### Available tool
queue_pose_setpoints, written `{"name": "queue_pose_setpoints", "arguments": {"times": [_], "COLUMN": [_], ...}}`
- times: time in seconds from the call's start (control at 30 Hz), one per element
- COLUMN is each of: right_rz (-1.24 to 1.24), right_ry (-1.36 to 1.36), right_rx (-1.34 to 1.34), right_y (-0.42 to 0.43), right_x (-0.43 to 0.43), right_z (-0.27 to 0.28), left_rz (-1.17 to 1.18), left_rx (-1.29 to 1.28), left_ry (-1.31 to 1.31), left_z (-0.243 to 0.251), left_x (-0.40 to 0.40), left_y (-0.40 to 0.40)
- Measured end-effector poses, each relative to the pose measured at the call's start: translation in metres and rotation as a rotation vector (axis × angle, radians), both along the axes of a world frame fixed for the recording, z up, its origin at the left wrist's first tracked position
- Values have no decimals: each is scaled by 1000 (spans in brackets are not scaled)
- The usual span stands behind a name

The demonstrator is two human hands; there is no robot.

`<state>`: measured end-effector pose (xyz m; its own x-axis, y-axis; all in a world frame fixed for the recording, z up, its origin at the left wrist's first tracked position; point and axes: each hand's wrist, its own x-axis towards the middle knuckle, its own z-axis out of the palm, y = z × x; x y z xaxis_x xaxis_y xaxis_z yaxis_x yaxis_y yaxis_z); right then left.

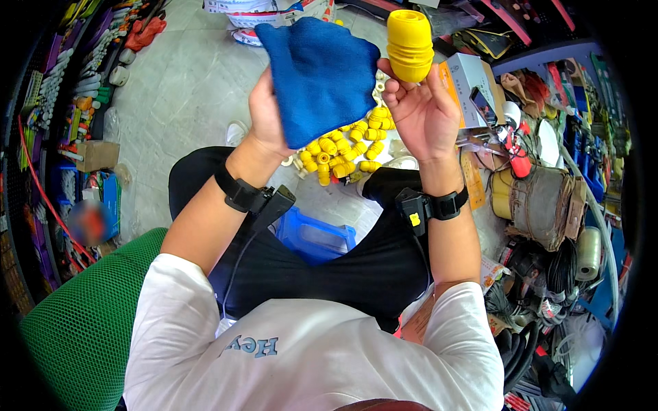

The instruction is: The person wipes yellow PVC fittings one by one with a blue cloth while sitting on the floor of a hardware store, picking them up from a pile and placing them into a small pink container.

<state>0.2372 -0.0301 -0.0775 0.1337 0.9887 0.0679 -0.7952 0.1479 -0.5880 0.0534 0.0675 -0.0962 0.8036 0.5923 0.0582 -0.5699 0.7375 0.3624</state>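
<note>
A blue cloth lies spread over my left hand, which grips it from its left side; most of those fingers are hidden behind it. My right hand holds a yellow ribbed plastic fitting upright by its lower end, at the fingertips, just right of the cloth. Below both hands, a pile of similar yellow plastic fittings rests on the floor, partly covered by the cloth. Small cream-coloured rings lie beside the pile, some showing between the cloth and my right hand.
Between my legs stands a blue plastic stool. On the right are a white box with a phone on it, a large wrapped roll and black cable coils. Crowded shelves line the left, near a green mesh roll. Printed sacks stand ahead.
</note>
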Motion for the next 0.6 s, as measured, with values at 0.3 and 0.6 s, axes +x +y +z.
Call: {"name": "queue_pose_setpoints", "arguments": {"times": [0.3,0.6], "right_rz": [-306,-327], "right_ry": [-315,-192], "right_rx": [-122,-30], "right_y": [3,3], "right_x": [-17,3], "right_z": [-7,-2], "left_rz": [367,348], "left_rx": [909,538], "left_ry": [571,336], "left_z": [6,5], "left_x": [10,4], "left_y": [-23,-11]}}
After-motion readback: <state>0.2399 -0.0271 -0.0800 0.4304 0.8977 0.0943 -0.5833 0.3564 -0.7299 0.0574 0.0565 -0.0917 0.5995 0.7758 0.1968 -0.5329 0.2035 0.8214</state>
